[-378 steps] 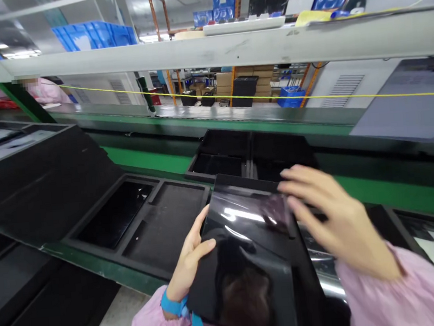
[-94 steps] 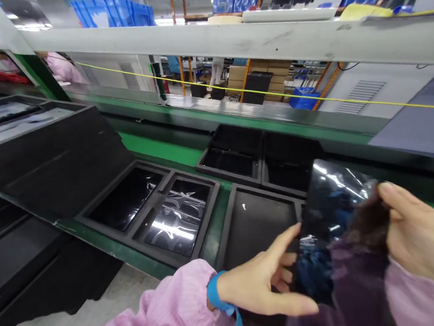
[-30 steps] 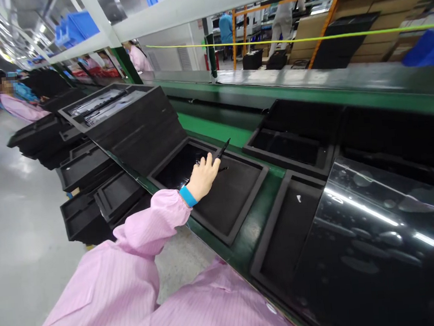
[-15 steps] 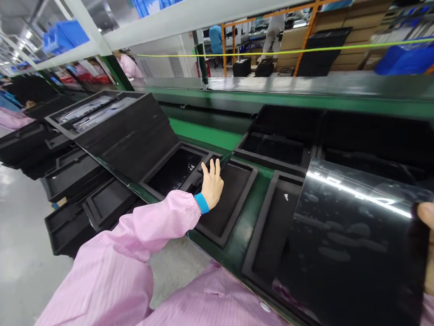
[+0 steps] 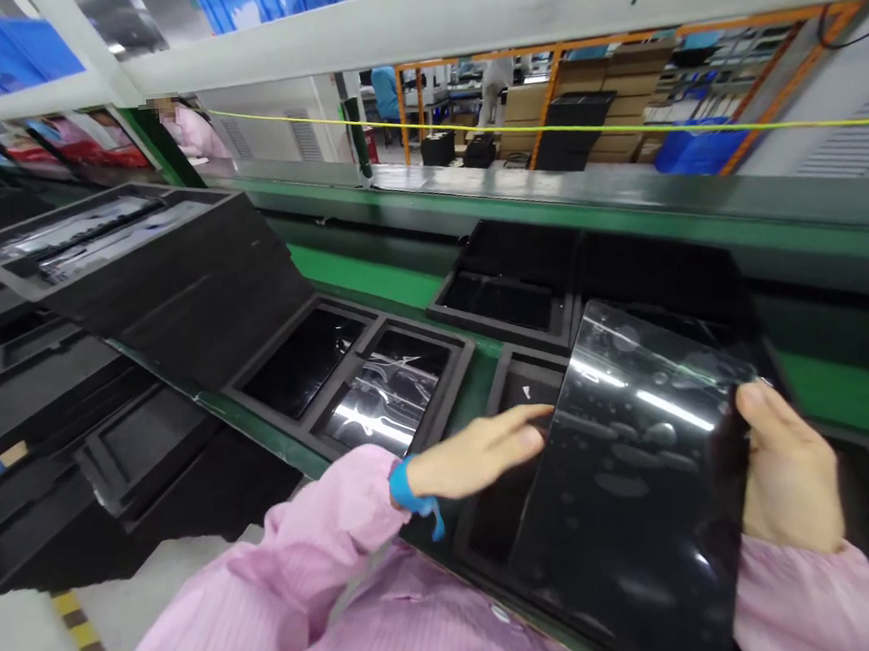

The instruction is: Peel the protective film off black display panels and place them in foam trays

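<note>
My right hand [image 5: 792, 468] grips the right edge of a dark, glossy display panel [image 5: 643, 490], thumb on its face; the panel is tilted and covered with clear film showing bubble-like patches. My left hand [image 5: 490, 452] has its fingers stretched out towards the panel's left edge; whether the fingertips touch it I cannot tell. Beneath the panel lies a black foam tray [image 5: 497, 401], partly hidden, with a small white mark in its recess. Left of it, another foam tray [image 5: 456, 389] holds a plain dark panel [image 5: 306, 361] and a shiny, wrinkled film-covered panel [image 5: 387, 394].
A foam tray [image 5: 440, 305] with dark panels sits behind on the green bench [image 5: 393, 287]. A tall stack of foam trays [image 5: 176, 286] stands at left, with more stacks below on the floor side. Blue bins [image 5: 265, 0] rest on the overhead beam [image 5: 418, 31].
My left hand has moved right, from the left tray to the held panel's edge. The tray's right recess showed bare foam and now contains the shiny panel. The view has turned right.
</note>
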The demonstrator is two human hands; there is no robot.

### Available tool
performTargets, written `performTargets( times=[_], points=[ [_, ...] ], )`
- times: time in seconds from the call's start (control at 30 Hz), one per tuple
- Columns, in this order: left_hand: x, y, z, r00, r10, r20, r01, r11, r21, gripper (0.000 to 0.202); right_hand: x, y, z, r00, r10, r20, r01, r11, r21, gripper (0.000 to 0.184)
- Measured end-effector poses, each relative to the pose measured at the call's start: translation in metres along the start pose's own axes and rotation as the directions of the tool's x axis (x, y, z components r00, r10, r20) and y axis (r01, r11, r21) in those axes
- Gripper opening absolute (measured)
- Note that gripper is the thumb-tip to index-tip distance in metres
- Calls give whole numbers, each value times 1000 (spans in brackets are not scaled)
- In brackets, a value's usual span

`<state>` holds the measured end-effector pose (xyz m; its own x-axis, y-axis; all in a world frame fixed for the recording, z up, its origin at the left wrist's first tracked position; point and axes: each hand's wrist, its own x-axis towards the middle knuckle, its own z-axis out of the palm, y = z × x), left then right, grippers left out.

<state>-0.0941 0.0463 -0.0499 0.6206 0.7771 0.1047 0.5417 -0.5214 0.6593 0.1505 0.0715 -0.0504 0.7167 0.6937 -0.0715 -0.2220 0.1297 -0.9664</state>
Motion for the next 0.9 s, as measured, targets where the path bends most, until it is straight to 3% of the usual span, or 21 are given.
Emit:
performTargets(
  times=[0.07, 0.13, 0.17, 0.23, 0.33, 0.43, 0.53, 0.6, 0.77, 0.8, 0.9],
  points=[
    [2, 21, 11, 994, 84, -70, -104, 930, -353, 55, -1, 1, -1, 989, -149, -12, 148, 987, -57, 50],
    [5, 36, 20, 985, 68, -159, -157, 741, -653, 68, -4, -1, -2, 937, -349, -6, 345, 929, -134, 45],
    [5, 41, 23, 984, 45, -175, -161, 654, -739, 70, -6, -4, -3, 897, -442, 16, 437, 880, -186, 42],
    [5, 47, 25, 985, 24, -173, -155, 580, -800, 72, -10, -10, -5, 829, -552, 83, 552, 787, -274, 37],
    [2, 52, 20, 982, 19, -187, -166, 545, -822, 71, -11, -17, -8, 833, -536, 135, 549, 772, -319, 47],
    [-2, 53, 17, 982, 31, -187, -173, 539, -824, 71, -4, -22, -8, 902, -411, 134, 432, 849, -305, 69],
    [-3, 53, 17, 979, 50, -200, -196, 523, -829, 71, 1, -25, -4, 937, -317, 146, 347, 887, -305, 62],
    [-4, 53, 17, 980, 51, -192, -191, 508, -840, 70, -1, -26, -1, 916, -381, 124, 400, 856, -327, 52],
    [-5, 56, 13, 988, 25, -151, -145, 473, -869, 70, -10, -34, 0, 762, -645, 55, 602, 675, -426, 43],
    [-5, 57, 12, 989, 33, -146, -145, 454, -879, 69, -10, -37, -2, 770, -635, 57, 593, 681, -430, 46],
    [-4, 58, 8, 981, 63, -181, -191, 422, -886, 69, -6, -46, -7, 920, -374, 117, 391, 865, -315, 67]
  ],
)
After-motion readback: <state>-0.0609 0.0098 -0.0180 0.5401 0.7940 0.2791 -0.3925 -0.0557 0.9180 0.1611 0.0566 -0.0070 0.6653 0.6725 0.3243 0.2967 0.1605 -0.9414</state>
